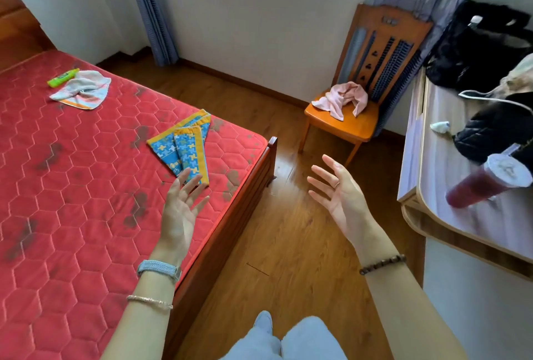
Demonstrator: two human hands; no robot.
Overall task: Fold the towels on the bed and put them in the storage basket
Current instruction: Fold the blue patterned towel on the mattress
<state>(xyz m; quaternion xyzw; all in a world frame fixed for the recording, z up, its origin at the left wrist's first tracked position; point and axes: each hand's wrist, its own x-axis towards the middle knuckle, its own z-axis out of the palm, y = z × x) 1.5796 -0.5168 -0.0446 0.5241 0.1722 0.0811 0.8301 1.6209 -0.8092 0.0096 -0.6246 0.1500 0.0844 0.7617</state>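
Observation:
A blue towel with yellow trim lies partly folded near the foot corner of the red mattress. Farther back on the mattress a white towel with pink and orange bands lies crumpled. My left hand hovers open over the mattress, fingertips just short of the blue towel's near end. Over the wooden floor, to the right of the bed corner, my right hand is open and holds nothing. No storage basket is in view.
A green tube lies by the white towel. A wooden chair by the window wall carries a pink cloth. A desk on the right holds black clothing, a cable and a red cylinder. Wooden floor runs between bed and desk.

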